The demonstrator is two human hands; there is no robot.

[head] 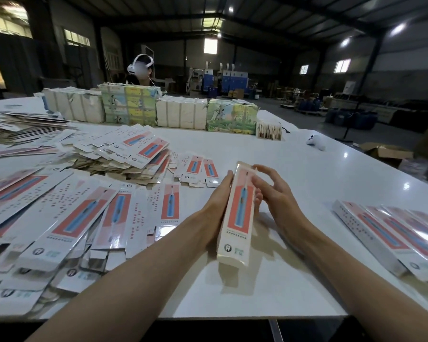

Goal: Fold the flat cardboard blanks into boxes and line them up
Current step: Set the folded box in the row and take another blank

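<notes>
Flat left hand [218, 201] pressed the box [240, 215] from 9 o'clock; right hand's [274, 193] curled fingers gripped it from 3. Box hung above the table [307, 174]; blanks [67, 218] lay at 9, finished row [393, 233] at 3.

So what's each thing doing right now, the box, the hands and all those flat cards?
box: folded into shape, held up between both hands.
left hand: fingers straight, pressing the box's left side.
right hand: fingers bent, against the box's right side.
flat blanks: unfolded, heaped loosely on the left of the table.
finished boxes: folded, lying side by side on the right.
</notes>
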